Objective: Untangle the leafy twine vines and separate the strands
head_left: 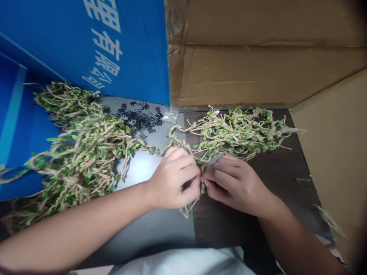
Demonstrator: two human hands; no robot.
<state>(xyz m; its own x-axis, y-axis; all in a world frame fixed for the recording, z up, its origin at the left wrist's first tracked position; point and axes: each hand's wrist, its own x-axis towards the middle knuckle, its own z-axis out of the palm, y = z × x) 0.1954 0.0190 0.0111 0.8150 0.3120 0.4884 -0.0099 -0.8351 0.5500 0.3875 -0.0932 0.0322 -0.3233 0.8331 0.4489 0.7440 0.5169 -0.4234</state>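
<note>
Dark tabletop [243,225] open nearer body, cardboard [235,76] edging far side; left hand [174,177], right hand [237,185] pinching leafy twine [202,185]

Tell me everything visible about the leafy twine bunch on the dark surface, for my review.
The leafy twine bunch is tan, rope-like cord with small green leaves, possibly artificial. Its strands lie loosely tangled, stretched sideways, with loose ends at the right and a few small white bits among them. It rests on the dark surface, before the cardboard box. The right hand is at its near edge; contact is unclear.
</note>
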